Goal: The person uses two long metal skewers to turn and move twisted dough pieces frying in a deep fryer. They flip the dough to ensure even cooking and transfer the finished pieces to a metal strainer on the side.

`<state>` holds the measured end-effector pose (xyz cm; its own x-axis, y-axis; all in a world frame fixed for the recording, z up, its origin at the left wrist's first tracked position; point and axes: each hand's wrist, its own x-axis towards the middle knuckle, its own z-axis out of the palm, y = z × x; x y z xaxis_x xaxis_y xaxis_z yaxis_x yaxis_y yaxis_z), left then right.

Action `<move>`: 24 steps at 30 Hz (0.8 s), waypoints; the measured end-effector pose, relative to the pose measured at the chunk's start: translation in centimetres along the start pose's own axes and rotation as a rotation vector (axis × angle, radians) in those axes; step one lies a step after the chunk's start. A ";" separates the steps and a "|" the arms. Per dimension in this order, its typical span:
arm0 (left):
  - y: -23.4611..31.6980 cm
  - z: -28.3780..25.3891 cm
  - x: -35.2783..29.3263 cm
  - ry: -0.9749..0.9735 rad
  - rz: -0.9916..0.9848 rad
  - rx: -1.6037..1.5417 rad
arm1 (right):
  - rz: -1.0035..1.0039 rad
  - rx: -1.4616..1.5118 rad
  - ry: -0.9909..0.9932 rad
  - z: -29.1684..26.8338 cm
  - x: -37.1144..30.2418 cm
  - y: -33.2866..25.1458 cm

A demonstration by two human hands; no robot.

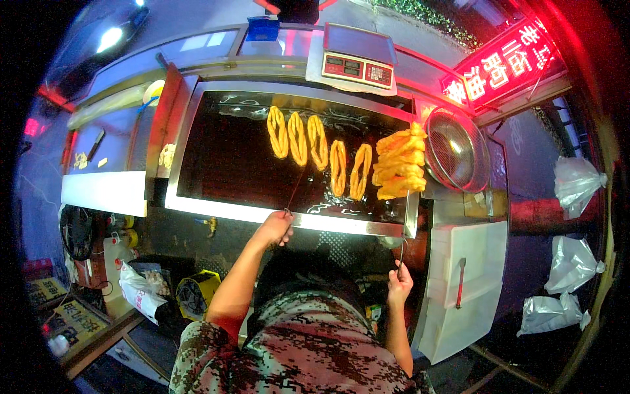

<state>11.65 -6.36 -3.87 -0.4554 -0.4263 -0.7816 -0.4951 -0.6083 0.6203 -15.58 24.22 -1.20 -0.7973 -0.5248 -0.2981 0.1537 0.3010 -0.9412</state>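
My left hand is closed at the near rim of a long rectangular frying vat. A thin dark rod runs from its fingers over the oil toward the floating fried dough sticks. My right hand is closed around another thin rod, pointing up at the vat's near right corner. Three looped golden dough sticks float side by side in dark oil. Two more, one of them a narrow dough stick, lie nearer and to the right. A stack of fried dough sticks sits at the vat's right end.
Right of the vat stand a round wire basket and white bins with a red-handled tool. A scale rests behind. At left are a white board and a knife. Plastic bags hang far right. Someone stands beyond the counter.
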 end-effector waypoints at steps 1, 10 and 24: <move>0.4 -0.3 -0.9 -0.080 0.002 -0.181 | 0.000 -0.004 -0.006 0.0 0.0 -0.1; 0.6 -1.9 -4.9 0.233 -0.002 0.135 | -0.094 -0.078 -0.049 -1.0 0.5 1.3; -1.2 -5.5 -5.6 -0.013 0.016 -0.473 | -0.001 -0.032 -0.028 0.2 -0.1 -0.4</move>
<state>18.88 -6.87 -0.61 -0.4708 -0.4312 -0.7697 -0.0981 -0.8414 0.5314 -15.44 23.97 -0.79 -0.7810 -0.5466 -0.3021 0.1340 0.3257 -0.9359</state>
